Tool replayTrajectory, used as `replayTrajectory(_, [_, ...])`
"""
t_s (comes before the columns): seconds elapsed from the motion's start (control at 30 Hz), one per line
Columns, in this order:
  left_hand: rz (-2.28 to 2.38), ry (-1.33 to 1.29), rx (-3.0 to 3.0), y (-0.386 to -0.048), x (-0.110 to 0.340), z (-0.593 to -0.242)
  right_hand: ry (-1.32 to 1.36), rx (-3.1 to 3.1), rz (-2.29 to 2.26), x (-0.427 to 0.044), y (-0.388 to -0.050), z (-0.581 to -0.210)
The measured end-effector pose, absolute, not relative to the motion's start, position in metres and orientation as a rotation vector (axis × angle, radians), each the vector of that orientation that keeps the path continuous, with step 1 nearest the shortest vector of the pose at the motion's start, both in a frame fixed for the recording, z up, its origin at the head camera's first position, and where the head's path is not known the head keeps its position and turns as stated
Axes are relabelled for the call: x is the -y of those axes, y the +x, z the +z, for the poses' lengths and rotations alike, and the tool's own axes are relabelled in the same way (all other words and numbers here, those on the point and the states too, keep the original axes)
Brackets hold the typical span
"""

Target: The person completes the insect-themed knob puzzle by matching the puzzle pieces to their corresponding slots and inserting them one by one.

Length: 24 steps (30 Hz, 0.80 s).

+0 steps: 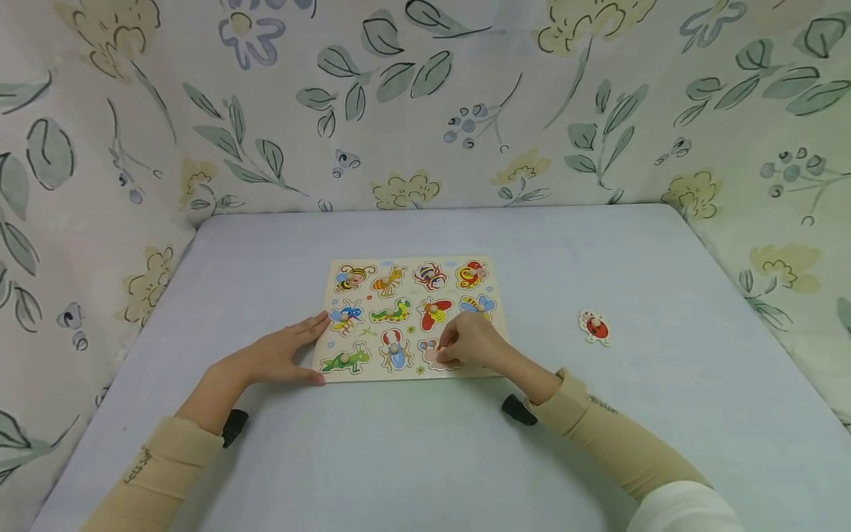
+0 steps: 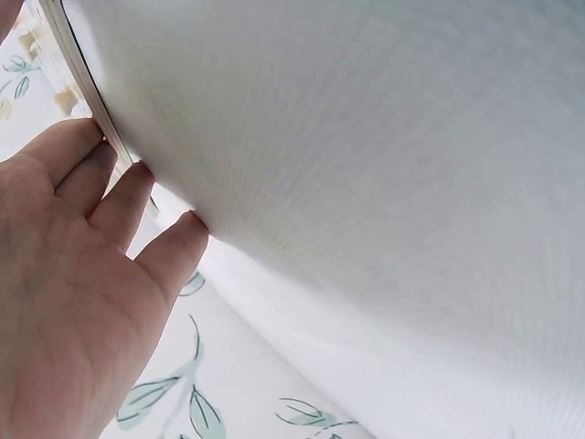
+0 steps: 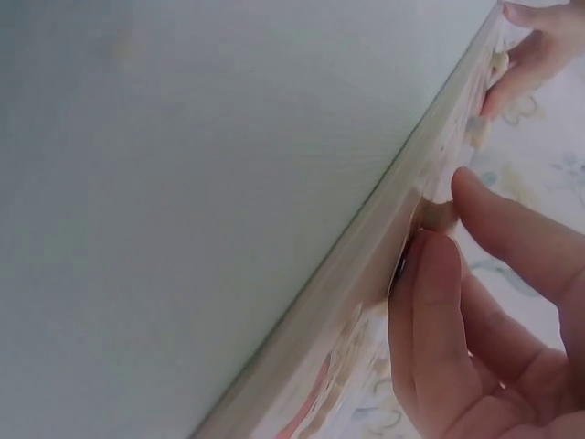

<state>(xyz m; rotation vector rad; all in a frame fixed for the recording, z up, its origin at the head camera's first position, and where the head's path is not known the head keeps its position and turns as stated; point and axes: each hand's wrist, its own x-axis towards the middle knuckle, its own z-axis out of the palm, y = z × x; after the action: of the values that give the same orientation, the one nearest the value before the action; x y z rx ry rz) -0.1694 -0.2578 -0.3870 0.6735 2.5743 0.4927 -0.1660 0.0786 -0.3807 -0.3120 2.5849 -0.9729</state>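
A wooden insect peg puzzle board (image 1: 369,375) lies on the table, filled with colourful knobbed pieces such as a green caterpillar (image 1: 391,312) and a blue beetle (image 1: 397,355). My left hand (image 1: 282,353) spreads along the board's left edge, fingertips and thumb touching it. Over the lower right part, my right hand (image 1: 473,341) pinches the wooden knob (image 3: 439,214) of a pinkish puzzle piece (image 1: 429,353) between thumb and fingers. The hand hides part of that piece and the board's lower right corner. Whether the piece sits fully flat, I cannot tell.
To the right of the board a loose red ladybug piece (image 1: 595,327) lies on the pale table (image 1: 399,458). Flower-patterned cloth (image 1: 412,96) stands around the back and both sides.
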Motion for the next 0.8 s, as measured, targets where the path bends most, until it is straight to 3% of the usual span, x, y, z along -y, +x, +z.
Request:
replayTrajectory(0.4, [0.493,0.676,-2.58,-0.17,0.259,-0.388,-0.339,-2.497,-1.106,-0.116,-0.167,-0.384])
replayTrajectory(0.8, [0.487,0.675,-2.57,-0.17,0.258,-0.387,-0.196,-2.5,-1.133,-0.145,-0.165,-0.387])
